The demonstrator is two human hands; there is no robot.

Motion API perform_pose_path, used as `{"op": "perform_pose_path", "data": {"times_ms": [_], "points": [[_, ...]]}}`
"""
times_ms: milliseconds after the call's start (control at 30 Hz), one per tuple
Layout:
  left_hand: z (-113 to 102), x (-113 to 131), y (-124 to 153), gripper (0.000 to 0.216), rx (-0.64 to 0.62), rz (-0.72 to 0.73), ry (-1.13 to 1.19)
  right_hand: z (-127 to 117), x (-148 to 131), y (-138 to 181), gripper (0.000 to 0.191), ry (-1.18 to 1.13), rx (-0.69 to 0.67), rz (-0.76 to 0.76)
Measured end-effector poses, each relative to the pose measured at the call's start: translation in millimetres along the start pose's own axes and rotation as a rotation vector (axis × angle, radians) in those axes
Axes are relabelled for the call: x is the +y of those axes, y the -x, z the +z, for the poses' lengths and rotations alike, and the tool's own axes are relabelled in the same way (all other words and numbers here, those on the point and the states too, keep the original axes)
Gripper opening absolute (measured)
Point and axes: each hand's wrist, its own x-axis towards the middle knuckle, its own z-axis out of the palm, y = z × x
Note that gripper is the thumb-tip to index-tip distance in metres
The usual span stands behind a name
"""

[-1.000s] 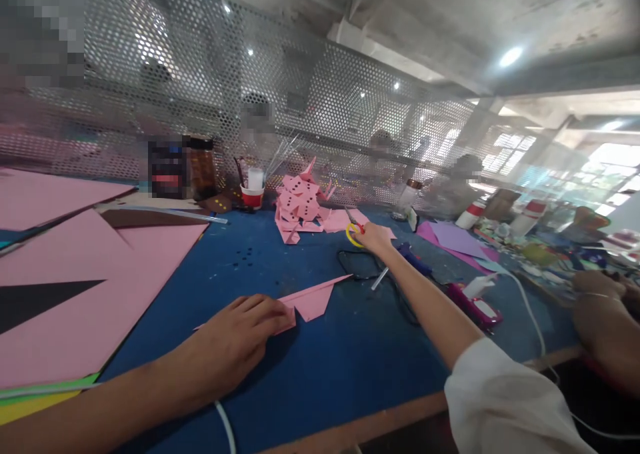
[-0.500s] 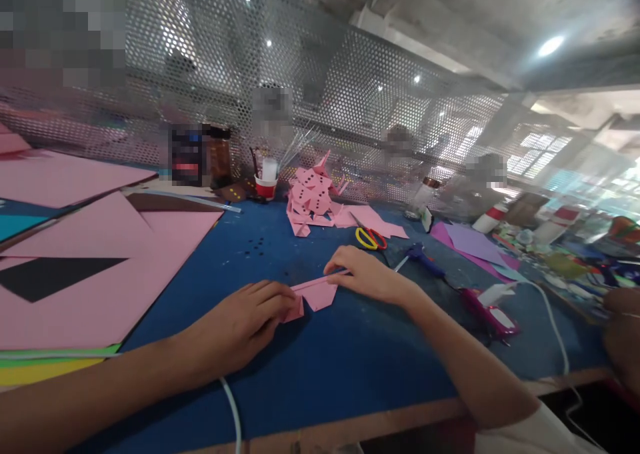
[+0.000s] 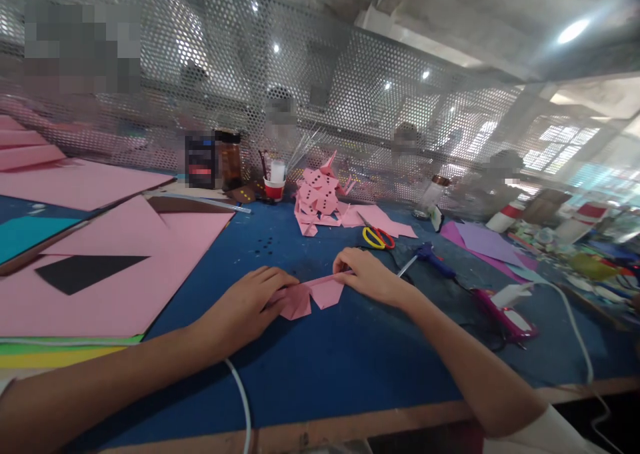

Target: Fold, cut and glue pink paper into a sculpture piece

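A small folded pink paper piece (image 3: pixel 313 293) lies on the blue table top (image 3: pixel 340 361) in front of me. My left hand (image 3: pixel 250 302) rests on its left end, fingers curled down and pressing the paper. My right hand (image 3: pixel 367 277) pinches the paper's upper right edge with the fingertips. Yellow and red handled scissors (image 3: pixel 376 237) lie just beyond my right hand, on the table.
Large pink sheets (image 3: pixel 125 261) with black triangles cover the left. A heap of dotted pink paper shapes (image 3: pixel 320 197) sits at the back by a red cup (image 3: pixel 274 186) and jars. A glue gun (image 3: pixel 503 311) with cable lies right. Perforated metal screen (image 3: pixel 350 107) behind.
My right hand left the scissors at the back and came to the pink paper's right edge. The left hand stayed on the paper. The view shifted slightly.
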Motion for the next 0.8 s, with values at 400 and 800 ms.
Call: {"op": "perform_pose_path", "data": {"times_ms": [400, 800], "points": [[-34.5, 9.3, -19.0, 0.026, 0.117, -0.404, 0.809, -25.8, -16.5, 7.8, 0.019, -0.170, 0.972, -0.029], [-22.4, 46.4, -26.7, 0.015, -0.150, -0.467, 1.547, 5.3, -74.3, 9.2, 0.026, -0.993, 0.222, -0.053]]}}
